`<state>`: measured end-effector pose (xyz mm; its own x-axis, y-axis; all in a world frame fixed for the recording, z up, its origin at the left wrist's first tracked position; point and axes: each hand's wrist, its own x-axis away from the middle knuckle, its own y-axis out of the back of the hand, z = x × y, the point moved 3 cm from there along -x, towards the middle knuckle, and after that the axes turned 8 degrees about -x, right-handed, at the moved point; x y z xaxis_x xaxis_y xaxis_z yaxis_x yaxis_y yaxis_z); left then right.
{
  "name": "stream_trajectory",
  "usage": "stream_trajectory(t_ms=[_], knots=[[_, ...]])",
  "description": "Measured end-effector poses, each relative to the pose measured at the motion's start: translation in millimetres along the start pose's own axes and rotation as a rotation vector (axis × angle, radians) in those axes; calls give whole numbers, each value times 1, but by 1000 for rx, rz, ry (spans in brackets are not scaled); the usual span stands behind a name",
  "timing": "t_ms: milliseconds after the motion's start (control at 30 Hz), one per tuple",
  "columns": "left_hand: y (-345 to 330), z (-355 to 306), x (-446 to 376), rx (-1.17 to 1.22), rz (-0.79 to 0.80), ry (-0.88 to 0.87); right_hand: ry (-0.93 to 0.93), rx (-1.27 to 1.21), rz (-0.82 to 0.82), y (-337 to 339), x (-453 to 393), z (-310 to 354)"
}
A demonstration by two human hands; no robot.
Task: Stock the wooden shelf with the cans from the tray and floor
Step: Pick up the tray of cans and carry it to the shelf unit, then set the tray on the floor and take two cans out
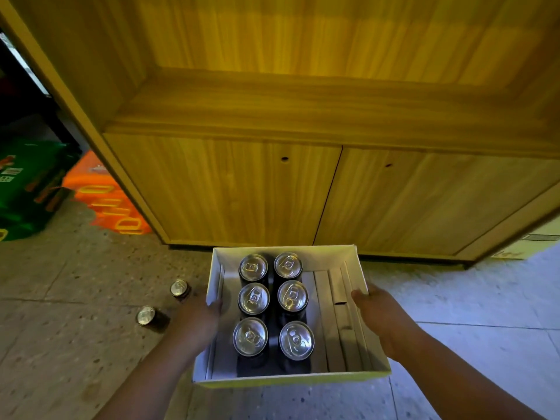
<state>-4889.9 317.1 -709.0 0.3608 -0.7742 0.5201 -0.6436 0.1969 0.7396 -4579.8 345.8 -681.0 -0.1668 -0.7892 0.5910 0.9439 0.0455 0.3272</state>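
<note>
With the left hand [198, 319] and right hand [380, 319] clasping the tray [288, 381] by its side walls, keep it level (six cans [254, 299] stand loose inside) while raising it to the wooden shelf [303, 107] just beyond the tray.

Warm yellow light washes the wooden shelf [303, 110]; can tops [253, 267] glint, the far left is dark, and wide-angle edges bend softly.

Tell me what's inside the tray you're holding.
The tray holds six upright dark cans in two columns of three, and flat cardboard strips along its right side. The tray floor beneath the cans is covered. The left hand and right hand grip its sides.
</note>
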Motion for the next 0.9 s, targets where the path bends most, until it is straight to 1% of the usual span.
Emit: stream_trajectory(t_ms=[100, 267, 333, 433, 500, 633, 700, 833, 900], knots=[[-39, 15, -36, -56, 16, -32, 3, -11, -2, -19, -39, -37], [-102, 51, -90, -23, -20, -2, -1, -22, 12, -46, -92, -93], [-125, 62, -109, -30, -26, -6, 18, -33, 6, -56, -111, -115], [-151, 71, -126, -76, -49, 30, -6, -21, 3, -67, -133, -143], [-168, 78, -131, -91, -41, 54, -20, -7, 7, -70, -145, -157], [-198, 101, -136, -33, -18, 97, 9, -14, 24, -75, -160, -174], [-206, 109, -144, -18, -28, 101, 13, -13, 34, -80, -163, -185], [-218, 110, -161, -3, 20, 122, 4, -26, 18, -91, -174, -203], [-224, 112, -171, -4, 9, 109, 10, -32, 11, -95, -184, -206]])
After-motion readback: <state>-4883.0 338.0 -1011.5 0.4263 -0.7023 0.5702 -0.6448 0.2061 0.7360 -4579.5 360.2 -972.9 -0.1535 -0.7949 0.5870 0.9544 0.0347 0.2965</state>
